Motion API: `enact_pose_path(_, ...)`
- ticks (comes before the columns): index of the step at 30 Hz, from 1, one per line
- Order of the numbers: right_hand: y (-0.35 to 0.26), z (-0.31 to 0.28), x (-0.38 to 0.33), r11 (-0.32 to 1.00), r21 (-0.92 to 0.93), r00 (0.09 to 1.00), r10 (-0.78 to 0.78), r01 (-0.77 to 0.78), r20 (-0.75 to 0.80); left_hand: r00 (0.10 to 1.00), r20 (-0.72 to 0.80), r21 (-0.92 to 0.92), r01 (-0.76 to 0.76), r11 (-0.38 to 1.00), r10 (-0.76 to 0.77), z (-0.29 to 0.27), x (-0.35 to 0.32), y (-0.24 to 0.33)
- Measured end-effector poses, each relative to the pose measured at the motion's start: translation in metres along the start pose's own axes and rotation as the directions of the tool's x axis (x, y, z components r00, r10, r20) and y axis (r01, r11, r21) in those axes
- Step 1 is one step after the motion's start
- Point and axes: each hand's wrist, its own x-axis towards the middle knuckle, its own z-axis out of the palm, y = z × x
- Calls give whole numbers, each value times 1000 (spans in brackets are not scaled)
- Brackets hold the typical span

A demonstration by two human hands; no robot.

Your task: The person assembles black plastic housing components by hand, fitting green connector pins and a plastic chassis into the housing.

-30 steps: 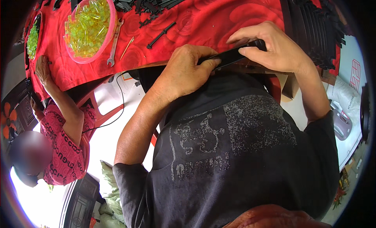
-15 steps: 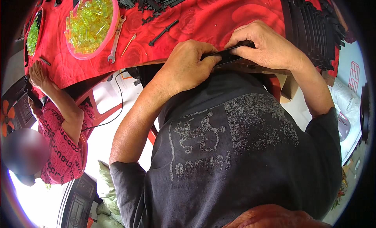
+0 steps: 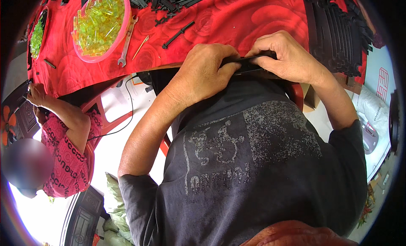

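Note:
At the table's near edge, close to my black shirt, I hold a long, narrow black plastic part [image 3: 250, 68] between both hands. My left hand [image 3: 207, 72] grips its left end, the thumb and fingers closed on it. My right hand [image 3: 288, 58] pinches it farther right, fingers bent over the top. Much of the part is hidden by my fingers, so its exact kind does not show. Beyond my left hand a thin black rod with small collars [image 3: 178, 35] lies on the red cloth.
A pink bowl [image 3: 126, 17] holds yellow-green translucent pieces; a wrench [image 3: 127, 42] and a thin pointed stick [image 3: 140, 47] lie beside it. Small black parts [image 3: 167, 1] are heaped at the back. Long black strips [image 3: 336, 34] are stacked right. A co-worker [image 3: 69, 153] sits at left.
My right hand has come slightly nearer to me, and the black part lies more level. The co-worker's hand has drawn back from the table edge.

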Motion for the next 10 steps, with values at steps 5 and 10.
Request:
enact_pose_path(5, 1, 4, -4, 999, 33, 999, -35, 36, -37, 990, 109, -10, 94, 995, -93, -4, 7, 7)
enact_pose_path(10, 0, 4, -3, 999, 20, 999, -29, 29, -29, 995, 98, -23, 28, 999, -25, -3, 9, 2)
